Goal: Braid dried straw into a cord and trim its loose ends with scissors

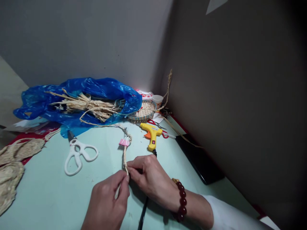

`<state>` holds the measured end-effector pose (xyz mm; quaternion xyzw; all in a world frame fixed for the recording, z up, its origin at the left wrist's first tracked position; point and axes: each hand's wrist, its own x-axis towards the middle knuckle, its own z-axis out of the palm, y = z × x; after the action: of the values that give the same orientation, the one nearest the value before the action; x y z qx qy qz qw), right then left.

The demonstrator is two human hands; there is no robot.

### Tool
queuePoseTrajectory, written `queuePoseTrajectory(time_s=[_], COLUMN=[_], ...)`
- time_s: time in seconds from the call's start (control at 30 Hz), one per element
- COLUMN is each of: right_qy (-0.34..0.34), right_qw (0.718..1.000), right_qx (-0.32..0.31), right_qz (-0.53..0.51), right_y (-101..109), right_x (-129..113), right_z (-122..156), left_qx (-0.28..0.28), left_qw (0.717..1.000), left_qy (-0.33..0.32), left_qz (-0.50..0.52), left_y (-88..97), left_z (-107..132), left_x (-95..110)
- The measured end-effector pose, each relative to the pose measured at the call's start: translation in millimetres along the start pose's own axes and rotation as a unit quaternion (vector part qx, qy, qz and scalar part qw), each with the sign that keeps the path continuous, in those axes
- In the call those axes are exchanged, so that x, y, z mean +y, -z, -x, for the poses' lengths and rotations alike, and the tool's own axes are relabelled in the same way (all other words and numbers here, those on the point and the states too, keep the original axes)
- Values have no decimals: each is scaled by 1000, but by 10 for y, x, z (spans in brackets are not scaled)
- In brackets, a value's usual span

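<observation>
A thin pale braided cord (124, 155) runs down toward me from a pink binder clip (124, 142) on the table. My left hand (109, 199) is closed, thumb and forefinger pinching the cord's near end. Just above it, my right hand (150, 179) pinches the same cord from the right side, its fingertips almost touching the left ones. A bracelet of dark red beads circles the right wrist. What part of the cord lies inside the fingers is hidden.
White-handled scissors (77, 153) lie at left, near woven fibre pieces (11, 182). A yellow glue gun (152, 135) rests beyond my right hand. Behind are a blue plastic bag (93, 83) with dry straw (83, 103), a small woven basket (144, 110) and a black flat device (199, 158).
</observation>
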<state>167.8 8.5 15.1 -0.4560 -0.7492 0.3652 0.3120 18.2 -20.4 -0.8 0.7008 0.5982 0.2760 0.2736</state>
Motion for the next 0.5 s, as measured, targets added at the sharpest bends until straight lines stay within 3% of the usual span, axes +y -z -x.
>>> queuePoseTrajectory(time_s=[0.13,0.27,0.37,0.43,0.5], right_qy=[-41,-83,-103,-121,-137], right_qw=[995,984,970,959,952], right_qx=[-41,-58,-67,-72,-69], right_qz=[-77,-144,-210,-247,-264], right_y=[57,61,41,53,88], right_x=[-42,-37,-8,-19,-54], right_z=[-5,-22,-45,-58,-65], left_qx=[-1,19,5,9,54], left_qw=[991,979,969,965,973], left_qy=[-108,-167,-208,-222,-195], left_qz=[-73,-113,-132,-137,-113], left_y=[-53,-109,-115,-61,43], left_z=[43,56,86,96,70], left_x=[-56,-63,-6,44,76])
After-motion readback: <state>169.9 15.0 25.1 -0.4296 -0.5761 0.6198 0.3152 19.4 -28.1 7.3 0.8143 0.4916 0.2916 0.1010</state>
